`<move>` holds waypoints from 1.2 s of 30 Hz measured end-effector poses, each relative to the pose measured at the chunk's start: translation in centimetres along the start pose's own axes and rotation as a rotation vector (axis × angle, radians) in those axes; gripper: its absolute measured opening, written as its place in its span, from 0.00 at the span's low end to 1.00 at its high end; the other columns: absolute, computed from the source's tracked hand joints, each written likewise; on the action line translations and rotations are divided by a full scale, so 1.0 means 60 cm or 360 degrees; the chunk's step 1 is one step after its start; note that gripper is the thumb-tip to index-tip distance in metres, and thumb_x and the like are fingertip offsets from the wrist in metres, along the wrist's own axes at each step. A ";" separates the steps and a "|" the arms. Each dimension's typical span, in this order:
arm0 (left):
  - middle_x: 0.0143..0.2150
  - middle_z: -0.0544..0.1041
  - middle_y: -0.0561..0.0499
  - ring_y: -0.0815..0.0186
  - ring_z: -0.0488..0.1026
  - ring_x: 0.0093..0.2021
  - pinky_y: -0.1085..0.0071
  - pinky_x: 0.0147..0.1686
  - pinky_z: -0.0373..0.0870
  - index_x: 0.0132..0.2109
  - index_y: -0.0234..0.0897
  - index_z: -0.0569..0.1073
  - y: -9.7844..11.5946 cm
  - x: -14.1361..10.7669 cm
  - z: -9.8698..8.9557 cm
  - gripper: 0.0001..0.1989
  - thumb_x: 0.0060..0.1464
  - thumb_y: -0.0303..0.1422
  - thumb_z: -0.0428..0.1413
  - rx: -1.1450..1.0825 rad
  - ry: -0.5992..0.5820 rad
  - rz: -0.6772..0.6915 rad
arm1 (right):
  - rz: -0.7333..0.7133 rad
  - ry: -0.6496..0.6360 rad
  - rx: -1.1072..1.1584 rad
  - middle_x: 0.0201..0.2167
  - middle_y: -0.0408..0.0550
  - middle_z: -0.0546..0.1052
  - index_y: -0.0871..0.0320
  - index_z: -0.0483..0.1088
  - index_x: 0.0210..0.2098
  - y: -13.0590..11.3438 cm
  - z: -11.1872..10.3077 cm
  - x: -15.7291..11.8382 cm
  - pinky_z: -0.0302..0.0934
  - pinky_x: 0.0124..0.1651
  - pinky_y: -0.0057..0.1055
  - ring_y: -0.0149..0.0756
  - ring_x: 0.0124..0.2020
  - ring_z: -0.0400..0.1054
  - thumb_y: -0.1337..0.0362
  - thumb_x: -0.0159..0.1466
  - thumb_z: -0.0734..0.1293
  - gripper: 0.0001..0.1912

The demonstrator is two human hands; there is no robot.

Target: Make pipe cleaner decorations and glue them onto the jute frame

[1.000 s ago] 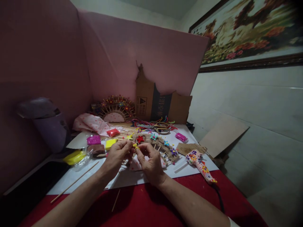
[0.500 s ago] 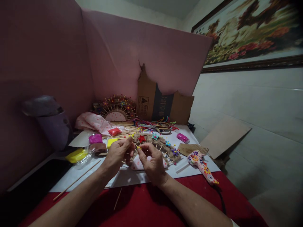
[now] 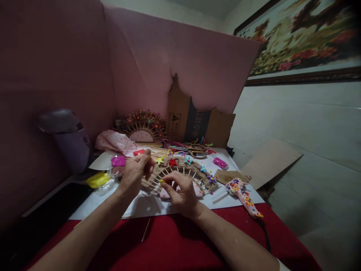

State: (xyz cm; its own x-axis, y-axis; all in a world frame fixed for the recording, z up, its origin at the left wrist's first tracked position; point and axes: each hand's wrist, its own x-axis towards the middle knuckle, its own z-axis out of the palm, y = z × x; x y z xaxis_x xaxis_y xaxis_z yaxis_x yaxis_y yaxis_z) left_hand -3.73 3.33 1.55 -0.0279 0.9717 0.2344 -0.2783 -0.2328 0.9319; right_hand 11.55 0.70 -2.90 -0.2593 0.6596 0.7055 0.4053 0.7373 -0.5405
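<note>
My right hand (image 3: 180, 190) pinches a small bit of yellow clay (image 3: 162, 181) between thumb and forefinger. To its left, my left hand (image 3: 138, 169) is raised with thumb and forefinger pressed together; anything between them is too small to make out. Behind both hands lies a fan-shaped piece of twine and sticks (image 3: 180, 165), bearing yellow, red, turquoise, blue and purple clay flowers. The right hand covers part of its pink dotted centre. A packet of yellow clay (image 3: 97, 180) and a magenta one (image 3: 118, 161) lie left of my left hand.
A flowered glue gun (image 3: 244, 197) lies at the right, near a cardboard scrap (image 3: 231, 177) and a magenta packet (image 3: 220, 163). Scissors (image 3: 197, 151) and coloured stems lie behind. A second fan piece (image 3: 141, 130) and torn cardboard (image 3: 180, 116) stand at the back; a purple container (image 3: 72, 146) is left.
My hands have moved apart, the left one up and slightly left. The yellow bit stays at my right fingertips. The whole view has shifted a little, with things appearing further right.
</note>
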 end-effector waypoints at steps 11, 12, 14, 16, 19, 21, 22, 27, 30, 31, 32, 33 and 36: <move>0.13 0.64 0.58 0.75 0.56 0.14 0.76 0.14 0.51 0.18 0.35 0.66 0.026 0.015 -0.027 0.18 0.41 0.41 0.63 0.0072 0.0267 0.0297 | -0.0404 -0.0646 -0.0655 0.27 0.45 0.75 0.57 0.69 0.30 -0.053 0.056 0.029 0.57 0.27 0.27 0.33 0.27 0.67 0.70 0.55 0.65 0.04; 0.13 0.63 0.58 0.75 0.56 0.14 0.76 0.13 0.50 0.18 0.35 0.66 0.028 0.015 -0.028 0.19 0.44 0.43 0.61 0.0085 0.0264 0.0315 | -0.0461 -0.0678 -0.0758 0.26 0.46 0.75 0.58 0.69 0.30 -0.055 0.068 0.035 0.56 0.25 0.27 0.34 0.26 0.67 0.70 0.55 0.65 0.02; 0.12 0.62 0.57 0.75 0.54 0.13 0.76 0.13 0.48 0.18 0.35 0.66 0.031 0.015 -0.031 0.21 0.48 0.46 0.57 0.0153 0.0271 0.0349 | -0.0527 -0.0726 -0.0895 0.27 0.48 0.75 0.58 0.70 0.31 -0.059 0.090 0.046 0.55 0.24 0.28 0.34 0.25 0.67 0.69 0.56 0.64 0.03; 0.11 0.60 0.57 0.76 0.53 0.13 0.76 0.13 0.47 0.16 0.36 0.64 0.033 0.015 -0.033 0.23 0.50 0.46 0.55 0.0268 0.0293 0.0388 | -0.0539 -0.0760 -0.0949 0.30 0.50 0.76 0.59 0.70 0.36 -0.065 0.103 0.053 0.55 0.24 0.29 0.35 0.26 0.67 0.70 0.55 0.65 0.08; 0.13 0.61 0.57 0.76 0.54 0.14 0.77 0.15 0.50 0.17 0.35 0.65 0.034 0.014 -0.033 0.21 0.50 0.42 0.57 0.0352 0.0275 0.0444 | -0.0473 -0.0716 -0.0959 0.34 0.52 0.75 0.60 0.69 0.40 -0.079 0.086 0.047 0.56 0.25 0.30 0.38 0.30 0.67 0.71 0.53 0.65 0.14; 0.15 0.64 0.57 0.76 0.57 0.16 0.78 0.16 0.53 0.19 0.35 0.67 0.032 0.013 -0.030 0.16 0.49 0.38 0.58 0.0325 0.0211 0.0466 | -0.0386 -0.0627 -0.0926 0.37 0.52 0.74 0.59 0.69 0.37 -0.087 0.046 0.030 0.57 0.28 0.30 0.39 0.34 0.67 0.71 0.55 0.64 0.09; 0.17 0.66 0.56 0.75 0.58 0.17 0.78 0.17 0.54 0.21 0.35 0.69 0.030 0.012 -0.028 0.14 0.49 0.37 0.58 0.0303 0.0178 0.0465 | -0.0342 -0.0608 -0.0896 0.37 0.52 0.74 0.58 0.69 0.36 -0.087 0.019 0.018 0.58 0.30 0.30 0.38 0.34 0.67 0.69 0.56 0.64 0.07; 0.20 0.70 0.54 0.74 0.62 0.19 0.77 0.19 0.57 0.26 0.34 0.72 0.022 0.007 -0.017 0.09 0.49 0.34 0.57 0.0299 0.0069 0.0418 | 0.0232 -0.0226 -0.0964 0.28 0.48 0.73 0.58 0.70 0.29 -0.044 -0.164 -0.050 0.58 0.33 0.30 0.35 0.30 0.67 0.66 0.62 0.60 0.08; 0.20 0.70 0.55 0.74 0.62 0.19 0.77 0.19 0.58 0.26 0.34 0.72 0.019 0.005 -0.013 0.09 0.44 0.35 0.62 0.0342 0.0081 0.0339 | 0.0683 0.0050 -0.1137 0.31 0.50 0.75 0.58 0.71 0.31 0.003 -0.269 -0.082 0.59 0.37 0.32 0.37 0.34 0.69 0.65 0.61 0.61 0.08; 0.20 0.70 0.55 0.74 0.63 0.19 0.77 0.19 0.58 0.26 0.34 0.73 0.018 0.005 -0.013 0.09 0.42 0.35 0.63 0.0354 0.0100 0.0317 | 0.0820 0.0072 -0.1203 0.33 0.51 0.75 0.59 0.72 0.32 0.018 -0.296 -0.091 0.59 0.37 0.33 0.38 0.34 0.69 0.65 0.61 0.61 0.08; 0.20 0.71 0.55 0.74 0.62 0.19 0.77 0.19 0.57 0.26 0.34 0.72 0.018 0.005 -0.012 0.10 0.42 0.36 0.63 0.0358 0.0116 0.0316 | 0.0941 0.0063 -0.1257 0.34 0.52 0.75 0.60 0.72 0.33 0.030 -0.316 -0.099 0.60 0.38 0.33 0.39 0.35 0.69 0.64 0.61 0.60 0.10; 0.20 0.71 0.55 0.74 0.62 0.19 0.76 0.19 0.57 0.26 0.34 0.72 0.019 0.005 -0.011 0.10 0.42 0.36 0.63 0.0355 0.0134 0.0326 | 0.1037 0.0029 -0.1284 0.35 0.54 0.75 0.60 0.72 0.34 0.041 -0.331 -0.106 0.60 0.40 0.34 0.40 0.37 0.69 0.62 0.61 0.60 0.11; 0.18 0.68 0.55 0.73 0.60 0.18 0.75 0.18 0.56 0.22 0.35 0.70 0.020 0.005 -0.011 0.15 0.50 0.40 0.57 0.0359 0.0119 0.0338 | 0.1256 -0.0069 -0.1326 0.41 0.56 0.74 0.62 0.71 0.40 0.059 -0.341 -0.118 0.59 0.44 0.34 0.42 0.43 0.68 0.57 0.60 0.61 0.16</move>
State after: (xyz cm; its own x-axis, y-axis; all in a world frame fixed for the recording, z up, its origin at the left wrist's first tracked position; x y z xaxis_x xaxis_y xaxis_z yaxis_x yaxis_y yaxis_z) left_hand -4.70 3.37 2.59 -0.1355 0.8986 0.4174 -0.0386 -0.4258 0.9040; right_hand 32.78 -4.33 -0.41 0.3015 0.9115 0.2797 0.9183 -0.1987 -0.3423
